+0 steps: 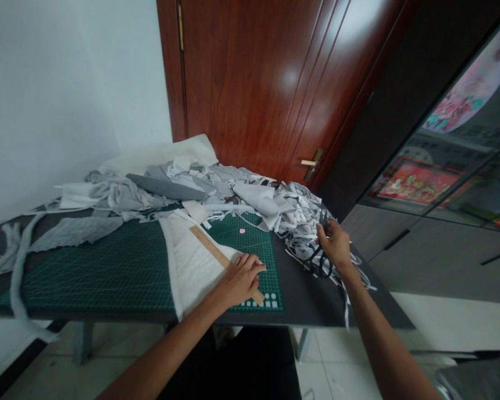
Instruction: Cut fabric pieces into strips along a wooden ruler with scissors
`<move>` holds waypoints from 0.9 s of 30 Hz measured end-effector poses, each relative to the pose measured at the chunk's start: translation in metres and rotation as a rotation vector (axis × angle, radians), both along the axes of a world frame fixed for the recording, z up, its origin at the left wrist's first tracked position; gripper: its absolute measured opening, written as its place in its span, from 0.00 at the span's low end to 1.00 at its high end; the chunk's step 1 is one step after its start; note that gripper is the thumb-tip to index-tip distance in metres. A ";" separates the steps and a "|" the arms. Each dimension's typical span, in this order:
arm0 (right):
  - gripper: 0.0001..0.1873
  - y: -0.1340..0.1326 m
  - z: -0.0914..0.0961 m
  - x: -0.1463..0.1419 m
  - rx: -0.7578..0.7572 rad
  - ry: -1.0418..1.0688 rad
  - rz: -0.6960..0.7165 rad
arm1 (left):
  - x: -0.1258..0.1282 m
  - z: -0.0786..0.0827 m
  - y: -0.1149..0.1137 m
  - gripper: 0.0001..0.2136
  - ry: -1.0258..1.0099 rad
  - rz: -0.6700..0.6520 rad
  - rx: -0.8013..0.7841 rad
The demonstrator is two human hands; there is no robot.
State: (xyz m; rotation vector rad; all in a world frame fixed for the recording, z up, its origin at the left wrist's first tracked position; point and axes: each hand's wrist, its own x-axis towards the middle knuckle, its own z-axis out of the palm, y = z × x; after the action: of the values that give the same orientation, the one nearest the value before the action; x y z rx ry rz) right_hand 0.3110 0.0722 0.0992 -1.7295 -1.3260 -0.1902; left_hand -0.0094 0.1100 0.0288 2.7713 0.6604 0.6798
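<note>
My left hand [240,278] lies on a wooden ruler [210,246] and presses it onto a strip of white cloth [187,261], with the fingers bent over the ruler's near end. The cloth lies across a green cutting mat [108,266]. My right hand [335,244] is closed around black scissors [321,261] at the right end of the table, among thin white cloth strips. The scissor handles hang below the hand.
A heap of grey and white fabric scraps [216,189] covers the back of the dark table [304,300]. A small pink dot [242,230] lies on the mat. Behind stand a red-brown door [270,83] and a dark cabinet [441,166] to the right.
</note>
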 end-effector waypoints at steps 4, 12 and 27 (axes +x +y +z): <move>0.31 0.003 -0.003 -0.003 -0.007 -0.036 -0.047 | 0.000 -0.001 0.000 0.17 -0.008 -0.004 -0.001; 0.29 0.002 0.001 -0.008 -0.028 -0.076 -0.062 | 0.000 0.002 -0.002 0.17 -0.019 -0.008 -0.017; 0.25 0.012 0.035 -0.044 0.051 0.383 0.179 | 0.001 -0.009 0.006 0.24 -0.089 0.029 -0.114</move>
State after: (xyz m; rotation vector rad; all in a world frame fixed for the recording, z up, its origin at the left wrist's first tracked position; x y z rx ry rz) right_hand 0.2665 0.0837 0.1343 -1.5031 -1.1692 0.1995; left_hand -0.0081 0.1160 0.0195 2.6165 0.7001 0.7426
